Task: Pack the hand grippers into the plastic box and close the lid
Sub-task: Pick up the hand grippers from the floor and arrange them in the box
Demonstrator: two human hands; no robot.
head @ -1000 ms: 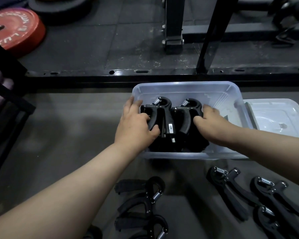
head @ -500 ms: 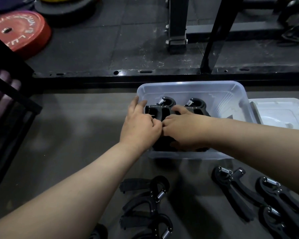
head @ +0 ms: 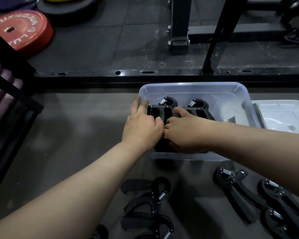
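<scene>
A clear plastic box [head: 193, 87] stands on the grey floor. Two black hand grippers stand side by side in its left half, springs at the far end: the left hand gripper [head: 168, 105] and the right hand gripper [head: 199, 106]. My left hand [head: 141, 125] grips the left one, with its fingers along the box's left wall and its thumb on top. My right hand [head: 188, 131] touches my left, its fingers curled over the right one's handle. Both hands hide the handles' near ends. The box's lid [head: 283, 116] lies flat to the right.
Loose hand grippers lie on the floor in front of the box, a left group [head: 148, 200] and a right group [head: 273, 195]. A black rack rail [head: 145, 78] runs behind the box. A red weight plate [head: 19, 31] lies far left.
My right hand slid left from the right gripper's outer side to the middle and met my left hand. The two grippers now sit closer together and lower in the box.
</scene>
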